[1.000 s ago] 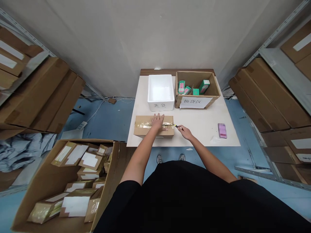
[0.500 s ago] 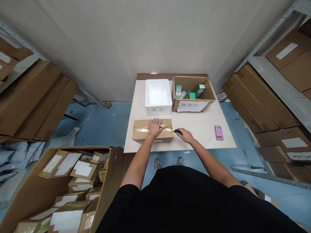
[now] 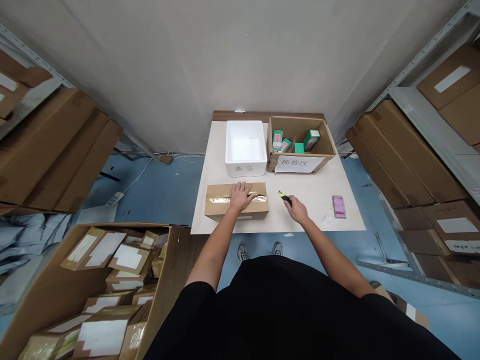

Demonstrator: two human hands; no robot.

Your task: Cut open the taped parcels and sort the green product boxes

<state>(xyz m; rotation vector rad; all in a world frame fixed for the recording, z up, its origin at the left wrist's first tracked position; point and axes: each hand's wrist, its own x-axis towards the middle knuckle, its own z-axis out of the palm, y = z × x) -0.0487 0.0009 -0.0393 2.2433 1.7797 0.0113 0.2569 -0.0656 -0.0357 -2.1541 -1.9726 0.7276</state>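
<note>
A brown cardboard box [image 3: 217,202] with shiny clear tape along its top lies near the front left of the table. My left hand [image 3: 240,196] rests flat on top of it, fingers spread. A dark slit shows in the tape just right of that hand. My right hand [image 3: 298,209] grips a black and yellow utility knife [image 3: 285,198], blade pointing up and left. The knife is apart from the box, over the bare table to its right.
Behind the box stand a white foam bin [image 3: 245,169] and an open carton [image 3: 330,145] holding several green boxes. A blurred pink item [image 3: 338,207] lies at the table's right. A large carton [image 3: 170,260] full of parcels is at lower left; loaded shelves [image 3: 423,120] flank the table.
My right hand has drawn the knife away from the box's right end, moving right. My left hand has stayed on the box.
</note>
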